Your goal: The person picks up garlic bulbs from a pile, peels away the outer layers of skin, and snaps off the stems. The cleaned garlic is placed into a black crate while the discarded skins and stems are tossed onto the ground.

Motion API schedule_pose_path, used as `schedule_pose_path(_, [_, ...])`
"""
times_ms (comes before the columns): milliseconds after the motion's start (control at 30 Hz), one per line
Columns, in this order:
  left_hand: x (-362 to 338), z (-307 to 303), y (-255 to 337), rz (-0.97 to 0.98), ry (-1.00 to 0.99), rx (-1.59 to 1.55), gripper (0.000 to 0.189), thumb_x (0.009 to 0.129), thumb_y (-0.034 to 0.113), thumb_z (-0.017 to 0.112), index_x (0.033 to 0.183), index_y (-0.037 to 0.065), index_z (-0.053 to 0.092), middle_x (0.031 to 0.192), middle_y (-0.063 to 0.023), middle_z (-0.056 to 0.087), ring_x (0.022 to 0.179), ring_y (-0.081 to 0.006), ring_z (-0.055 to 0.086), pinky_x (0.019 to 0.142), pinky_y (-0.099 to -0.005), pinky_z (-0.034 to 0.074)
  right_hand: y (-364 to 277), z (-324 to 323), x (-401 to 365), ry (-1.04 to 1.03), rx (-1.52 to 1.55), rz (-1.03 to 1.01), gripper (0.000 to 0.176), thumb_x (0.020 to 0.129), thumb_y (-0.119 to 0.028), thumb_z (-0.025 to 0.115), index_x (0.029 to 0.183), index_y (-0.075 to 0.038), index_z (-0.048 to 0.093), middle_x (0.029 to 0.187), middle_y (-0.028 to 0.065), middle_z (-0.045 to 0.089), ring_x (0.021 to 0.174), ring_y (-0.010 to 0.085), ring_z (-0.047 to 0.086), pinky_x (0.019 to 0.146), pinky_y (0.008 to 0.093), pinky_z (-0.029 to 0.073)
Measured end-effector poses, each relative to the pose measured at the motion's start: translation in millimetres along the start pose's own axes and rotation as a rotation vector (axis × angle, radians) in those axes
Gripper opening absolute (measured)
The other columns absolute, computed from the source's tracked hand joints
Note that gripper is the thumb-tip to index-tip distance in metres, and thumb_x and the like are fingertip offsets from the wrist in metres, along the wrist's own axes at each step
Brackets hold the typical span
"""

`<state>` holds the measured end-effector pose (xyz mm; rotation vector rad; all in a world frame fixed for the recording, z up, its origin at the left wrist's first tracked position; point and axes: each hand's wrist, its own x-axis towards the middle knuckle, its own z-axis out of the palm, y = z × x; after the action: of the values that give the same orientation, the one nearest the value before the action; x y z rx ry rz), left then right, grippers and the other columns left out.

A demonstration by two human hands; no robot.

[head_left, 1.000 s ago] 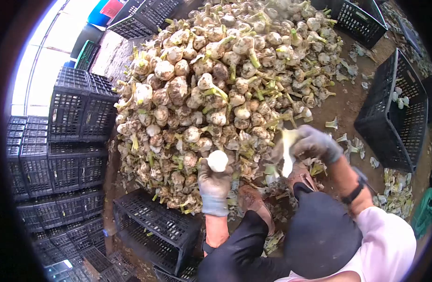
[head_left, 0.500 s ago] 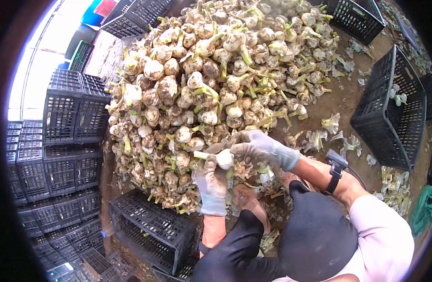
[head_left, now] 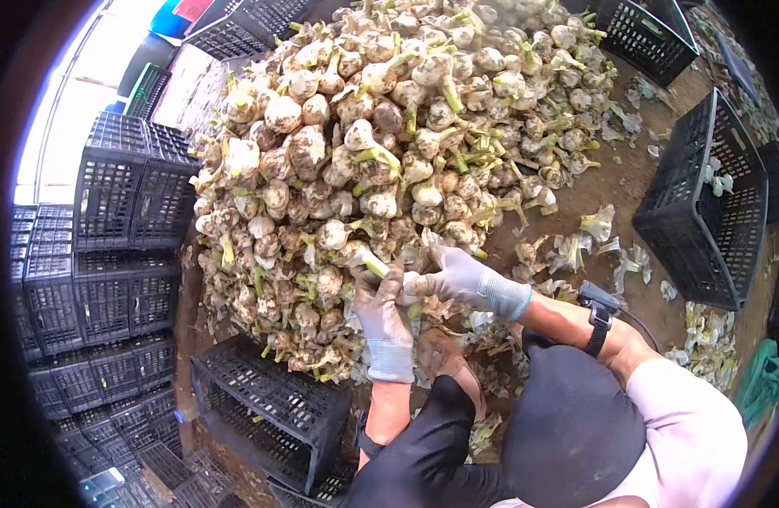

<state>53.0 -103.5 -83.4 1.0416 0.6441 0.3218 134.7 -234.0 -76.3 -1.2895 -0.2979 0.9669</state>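
A white garlic bulb [head_left: 409, 286] is held low in front of the heap, partly hidden by my fingers. My left hand [head_left: 383, 315], in a dirty grey knit glove, is closed round it from the left, and a pale green stem [head_left: 376, 265] shows just above those fingers. My right hand [head_left: 461, 275], gloved alike, grips the bulb from the right with its thumb against it; its other fingers are bent and partly hidden. Right behind both hands rises a big heap of soil-stained garlic [head_left: 322, 161] with stems on.
Black plastic crates [head_left: 118, 296] are stacked on the left. One crate [head_left: 271, 398] lies near my left knee, another [head_left: 703, 203] stands at right with some skins in it. Peeled skins [head_left: 599, 222] litter the floor. A green net bag [head_left: 762, 381] lies far right.
My right hand has come slightly down, its thumb now lying over the bulb. The bulb shows less between my hands than before. The left hand has stayed nearly in place.
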Motion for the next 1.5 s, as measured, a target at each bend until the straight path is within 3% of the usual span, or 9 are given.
schedule_pose_path(267, [7, -22, -17, -0.151, 0.004, -0.150, 0.015, 0.087, 0.010, 0.061, 0.098, 0.001, 0.055, 0.085, -0.0062, 0.061, 0.077, -0.0148, 0.061, 0.067, -0.0286, 0.052, 21, -15, -7, -0.069, 0.245, 0.204, 0.031, 0.084, -0.033, 0.067, 0.095, -0.004, 0.067, 0.084, 0.0014, 0.065, 0.070, 0.0090, 0.059, 0.059, 0.0235, 0.047])
schedule_pose_path(667, [8, -10, -12, 0.089, 0.186, 0.078, 0.015, 0.083, 0.005, 0.065, 0.089, 0.004, 0.051, 0.079, -0.0048, 0.060, 0.058, -0.0135, 0.058, 0.052, -0.0257, 0.050, 14, -11, -9, 0.032, 0.386, 0.217, 0.049, 0.078, -0.036, 0.073, 0.111, -0.001, 0.061, 0.094, 0.0060, 0.066, 0.077, 0.0111, 0.060, 0.063, 0.0265, 0.049])
schedule_pose_path(867, [3, 6, -14, 0.587, 0.116, 0.794, 0.017, 0.084, 0.007, 0.066, 0.095, 0.003, 0.053, 0.090, -0.0073, 0.060, 0.077, -0.0133, 0.059, 0.066, -0.0268, 0.052, 68, 6, 23, 0.418, -0.470, -0.174, 0.027, 0.075, -0.008, 0.064, 0.101, 0.000, 0.061, 0.083, 0.0069, 0.065, 0.074, 0.0097, 0.059, 0.065, 0.0249, 0.050])
schedule_pose_path(1033, [-3, 7, 19, 0.055, -0.167, -0.133, 0.022, 0.087, 0.016, 0.063, 0.102, 0.001, 0.056, 0.101, -0.0112, 0.061, 0.091, -0.0219, 0.061, 0.079, -0.0341, 0.054, 51, -15, -1, 0.308, 0.164, 0.107, 0.022, 0.072, -0.004, 0.058, 0.093, 0.002, 0.060, 0.079, 0.0046, 0.063, 0.062, 0.0081, 0.055, 0.056, 0.0231, 0.047])
schedule_pose_path(1100, [-1, -2, 15, -0.042, -0.173, -0.215, 0.025, 0.088, 0.019, 0.062, 0.104, 0.001, 0.056, 0.103, -0.0122, 0.061, 0.094, -0.0240, 0.061, 0.082, -0.0375, 0.054, 40, -23, -7, 0.014, -0.055, 0.110, 0.032, 0.074, -0.006, 0.058, 0.105, 0.001, 0.061, 0.086, 0.0073, 0.066, 0.071, 0.0117, 0.059, 0.064, 0.0250, 0.049])
schedule_pose_path(1300, [9, -24, -10, -0.242, 0.034, -0.491, 0.035, 0.092, 0.031, 0.056, 0.109, 0.001, 0.058, 0.106, -0.0132, 0.062, 0.097, -0.0286, 0.060, 0.089, -0.0469, 0.049, 33, -16, -5, 0.101, -0.641, -0.302, 0.042, 0.078, -0.016, 0.060, 0.117, -0.003, 0.057, 0.095, 0.0157, 0.066, 0.089, 0.0269, 0.063, 0.083, 0.0349, 0.049])
schedule_pose_path(1367, [22, -51, -40, 0.118, 0.064, 0.387, 0.039, 0.090, 0.038, 0.057, 0.107, 0.003, 0.059, 0.101, -0.0121, 0.064, 0.094, -0.0271, 0.061, 0.087, -0.0467, 0.050, 29, 0, -5, 0.071, -0.873, -0.290, 0.030, 0.075, -0.019, 0.061, 0.101, -0.003, 0.063, 0.086, 0.0178, 0.065, 0.081, 0.0364, 0.063, 0.072, 0.0420, 0.051])
schedule_pose_path(1400, [27, -55, -44, -0.258, 0.090, -0.391, 0.043, 0.087, 0.045, 0.059, 0.099, 0.004, 0.061, 0.095, -0.0104, 0.065, 0.090, -0.0248, 0.061, 0.086, -0.0450, 0.050, 31, 7, -3, 0.016, -1.043, -0.220, 0.019, 0.069, -0.017, 0.061, 0.084, -0.005, 0.065, 0.075, 0.0164, 0.063, 0.070, 0.0371, 0.062, 0.062, 0.0452, 0.050])
schedule_pose_path(1500, [19, -37, 23, -0.195, 0.010, -0.483, 0.027, 0.080, 0.026, 0.064, 0.093, 0.002, 0.062, 0.085, -0.0094, 0.065, 0.080, -0.0216, 0.063, 0.082, -0.0388, 0.053, 38, -5, -31, -0.353, -1.054, -0.232, 0.025, 0.062, -0.013, 0.059, 0.085, -0.008, 0.067, 0.077, 0.0152, 0.064, 0.073, 0.0353, 0.063, 0.063, 0.0452, 0.050])
